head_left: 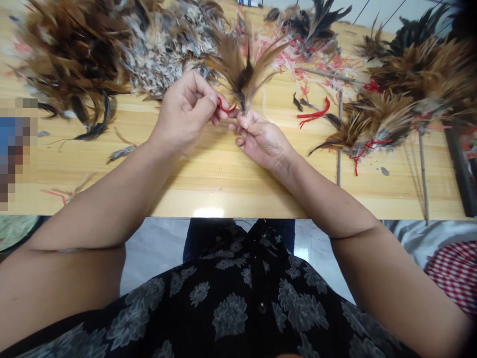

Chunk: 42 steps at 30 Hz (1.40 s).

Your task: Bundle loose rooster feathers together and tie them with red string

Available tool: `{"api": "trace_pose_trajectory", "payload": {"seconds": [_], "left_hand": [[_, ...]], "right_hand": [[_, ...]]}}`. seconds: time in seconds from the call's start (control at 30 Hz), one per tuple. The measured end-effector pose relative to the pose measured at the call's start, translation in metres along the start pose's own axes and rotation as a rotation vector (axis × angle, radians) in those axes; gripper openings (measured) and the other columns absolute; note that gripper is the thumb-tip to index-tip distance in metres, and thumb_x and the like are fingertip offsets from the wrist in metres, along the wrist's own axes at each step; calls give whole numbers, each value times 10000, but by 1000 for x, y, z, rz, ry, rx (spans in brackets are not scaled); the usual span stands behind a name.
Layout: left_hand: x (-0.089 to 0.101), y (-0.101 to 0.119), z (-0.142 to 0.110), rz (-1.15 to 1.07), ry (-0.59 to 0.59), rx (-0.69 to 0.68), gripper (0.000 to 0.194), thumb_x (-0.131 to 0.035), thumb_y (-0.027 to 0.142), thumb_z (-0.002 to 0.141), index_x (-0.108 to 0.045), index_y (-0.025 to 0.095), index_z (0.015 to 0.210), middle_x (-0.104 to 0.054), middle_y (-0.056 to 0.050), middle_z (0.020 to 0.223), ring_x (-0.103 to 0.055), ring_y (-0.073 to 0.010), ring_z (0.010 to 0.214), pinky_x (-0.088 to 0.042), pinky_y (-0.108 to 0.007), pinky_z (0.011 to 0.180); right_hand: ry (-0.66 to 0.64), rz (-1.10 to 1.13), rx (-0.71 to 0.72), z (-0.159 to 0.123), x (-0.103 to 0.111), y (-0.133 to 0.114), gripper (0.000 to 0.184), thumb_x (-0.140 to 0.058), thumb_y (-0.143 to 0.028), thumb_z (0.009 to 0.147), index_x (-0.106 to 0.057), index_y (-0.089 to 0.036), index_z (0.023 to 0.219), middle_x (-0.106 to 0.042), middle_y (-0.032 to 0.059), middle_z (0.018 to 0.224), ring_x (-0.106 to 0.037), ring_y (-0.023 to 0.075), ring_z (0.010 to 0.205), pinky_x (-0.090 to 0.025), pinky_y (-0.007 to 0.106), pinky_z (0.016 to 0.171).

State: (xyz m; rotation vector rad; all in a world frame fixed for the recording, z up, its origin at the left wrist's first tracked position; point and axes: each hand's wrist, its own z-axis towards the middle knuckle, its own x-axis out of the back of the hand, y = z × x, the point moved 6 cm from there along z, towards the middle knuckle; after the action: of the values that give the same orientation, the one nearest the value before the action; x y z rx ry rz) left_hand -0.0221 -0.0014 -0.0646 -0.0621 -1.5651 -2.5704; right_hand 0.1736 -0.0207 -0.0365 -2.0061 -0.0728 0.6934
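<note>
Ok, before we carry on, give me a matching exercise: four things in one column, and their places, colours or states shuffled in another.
Things
1. Left hand
2. Right hand
3. Grey-white feather pile
4. Checked cloth

Places, colours or states
A. Red and white, at the right edge of the view
B. Pinching the base of a brown feather bunch
C. On the wooden table, beyond the left hand
D. Holding a red string

Right pairs: 1-D, 2-B, 3-C, 4-A
</note>
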Motion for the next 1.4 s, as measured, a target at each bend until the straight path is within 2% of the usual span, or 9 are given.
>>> {"api": "trace_pose_trajectory", "payload": {"seconds": [0.17, 0.37, 0.5, 0.63, 0.8, 0.93, 1.1, 1.23, 1.4], "left_hand": [[3, -10, -1, -15, -46, -15, 810, -952, 1042, 949, -657, 299, 1079, -712, -35, 903, -774, -341, 1031, -620, -601, 943], [-9, 12, -9, 61, -54, 22, 815, -860, 1061, 1015, -597, 290, 1053, -748, -55, 964, -809, -377, 1189, -658, -591, 987], [-12, 24, -10, 62, -49, -74, 731, -827, 997, 1088, -597, 303, 1077, -803, -68, 1048, -835, -388, 1198, -669, -613, 1016], [-13, 29, -11, 68, -92, -142, 658, -887, 919, 1104, -628, 314, 1085, -875, -71, 1117, -850, -336, 1073, -712, -583, 940], [-14, 43, -17, 111, -52, -57, 686, -857, 968, 1074, -647, 317, 1121, -858, -95, 1146, -877, -407, 1219, -718, -631, 991], [-16, 53, -18, 43, -38, -2, 700, -862, 945, 1080, -592, 299, 1064, -873, -67, 1163, -897, -346, 1058, -683, -525, 822], [-9, 40, -13, -91, -28, 83, 711, -976, 865, 1028, -555, 292, 1000, -863, -8, 1010, -827, -257, 828, -550, -407, 631], [1, 22, -13, 3, -22, 129, 648, -894, 891, 1084, -630, 299, 1073, -811, -33, 931, -853, -307, 934, -654, -500, 800], [0, 12, -14, 20, -110, 123, 760, -1046, 951, 853, -709, 325, 1122, -863, -39, 991, -868, -335, 967, -725, -616, 868]], "right_hand": [[20, 10, 12, -2, 0, -5, 300, -694, -126, 1140, -513, -283, 959, -794, 5, 1067, -804, 145, 1149, -497, 199, 692], [65, -19, -6, -2, -2, -6, 322, -587, -52, 1164, -522, -259, 926, -728, -8, 974, -762, 119, 1017, -442, 179, 686], [96, -86, 23, -1, -1, -7, 296, -563, -63, 1187, -554, -239, 949, -735, -13, 1004, -713, 103, 993, -438, 156, 703], [94, -202, 82, 7, 5, -5, 309, -542, -128, 1255, -581, -235, 967, -684, -20, 989, -652, 92, 946, -407, 135, 678], [111, -324, 162, 17, 13, -2, 378, -618, -234, 1280, -542, -238, 910, -548, -30, 917, -559, 92, 868, -380, 127, 661], [126, -316, 163, 15, 12, -6, 407, -594, -231, 1296, -517, -234, 896, -546, -33, 917, -589, 74, 864, -356, 125, 646], [177, -255, 131, 14, 15, -10, 409, -579, -256, 1307, -517, -244, 903, -610, -33, 915, -637, 75, 820, -390, 146, 632], [191, -218, 123, 16, 18, -8, 386, -579, -222, 1294, -513, -256, 914, -608, -40, 863, -557, 79, 710, -396, 159, 582], [176, -215, 126, 17, 18, -3, 347, -578, -323, 1320, -522, -260, 984, -590, -56, 889, -497, 57, 682, -369, 143, 589]]}}
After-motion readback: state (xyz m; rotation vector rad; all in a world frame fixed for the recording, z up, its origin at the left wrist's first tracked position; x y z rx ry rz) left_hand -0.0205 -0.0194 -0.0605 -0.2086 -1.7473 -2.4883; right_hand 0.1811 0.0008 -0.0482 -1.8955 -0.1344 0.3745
